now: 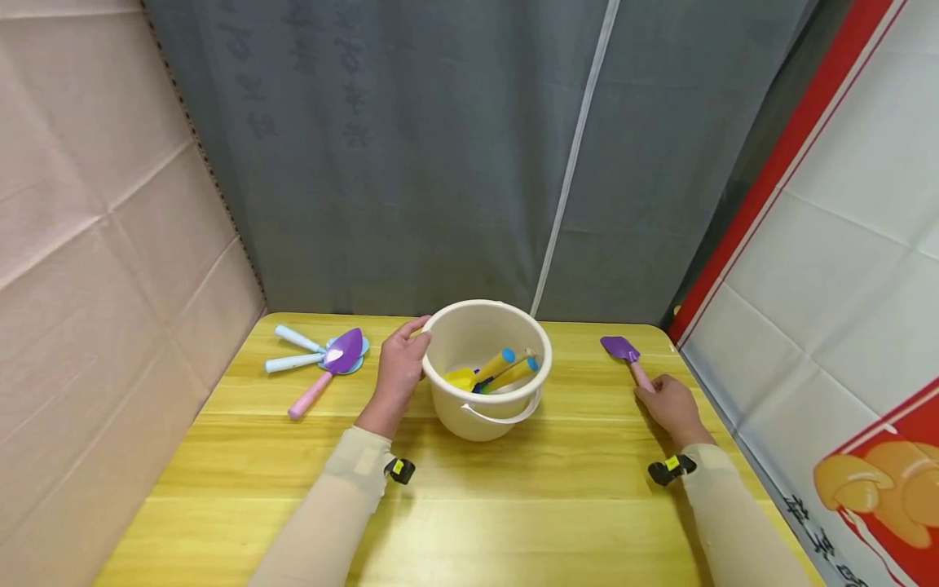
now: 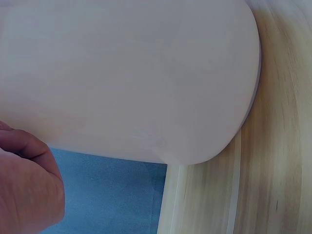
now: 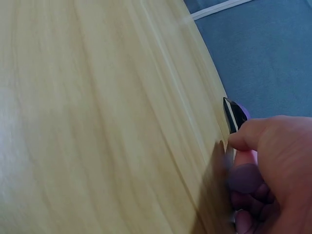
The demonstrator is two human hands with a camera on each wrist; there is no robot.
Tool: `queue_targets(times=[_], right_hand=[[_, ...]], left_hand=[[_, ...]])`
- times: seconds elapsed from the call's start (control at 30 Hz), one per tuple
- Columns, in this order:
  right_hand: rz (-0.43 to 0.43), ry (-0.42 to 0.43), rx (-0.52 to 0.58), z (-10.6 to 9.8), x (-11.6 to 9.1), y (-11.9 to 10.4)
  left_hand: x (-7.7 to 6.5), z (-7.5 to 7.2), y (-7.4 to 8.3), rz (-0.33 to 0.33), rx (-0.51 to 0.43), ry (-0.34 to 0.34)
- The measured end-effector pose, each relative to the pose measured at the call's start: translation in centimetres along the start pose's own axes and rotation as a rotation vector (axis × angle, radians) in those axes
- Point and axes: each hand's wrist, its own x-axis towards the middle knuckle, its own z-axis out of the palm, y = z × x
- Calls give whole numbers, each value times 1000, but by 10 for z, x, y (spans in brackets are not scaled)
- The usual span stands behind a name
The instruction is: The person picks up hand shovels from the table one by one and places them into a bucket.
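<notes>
A cream bucket (image 1: 449,412) stands upright on the table with its handle hanging at the front. My left hand (image 1: 402,367) grips the bucket's rim on the left side; in the left wrist view the bucket wall (image 2: 131,73) fills most of the picture. Inside lie toy tools with yellow handles (image 1: 506,373) and blue ends, partly hidden by the rim. Over on the right, my right hand (image 1: 671,408) holds a small toy shovel (image 1: 620,349) by its pink handle, purple blade pointing away. The right wrist view shows thumb and fingers around that handle (image 3: 246,157).
At the table's left lie a purple toy trowel (image 1: 345,352) with a pink handle and, partly under it, light blue tools (image 1: 295,362). A grey curtain (image 1: 411,163) hangs behind the wooden table (image 1: 513,522). Cloth-like walls (image 1: 95,269) flank both sides.
</notes>
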Motion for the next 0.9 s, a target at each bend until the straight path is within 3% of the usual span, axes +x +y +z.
queue_targets(times=[0.43,0.77,0.9], right_hand=[[83,86,77,1,-4,-1],[83,155,88,-1,-3,-7],[31,205,31,-5,-3,-13]], left_hand=[[-1,3,1,12,-18,16],[0,2,0,10,-8,12],[0,2,1,9,-11,11]])
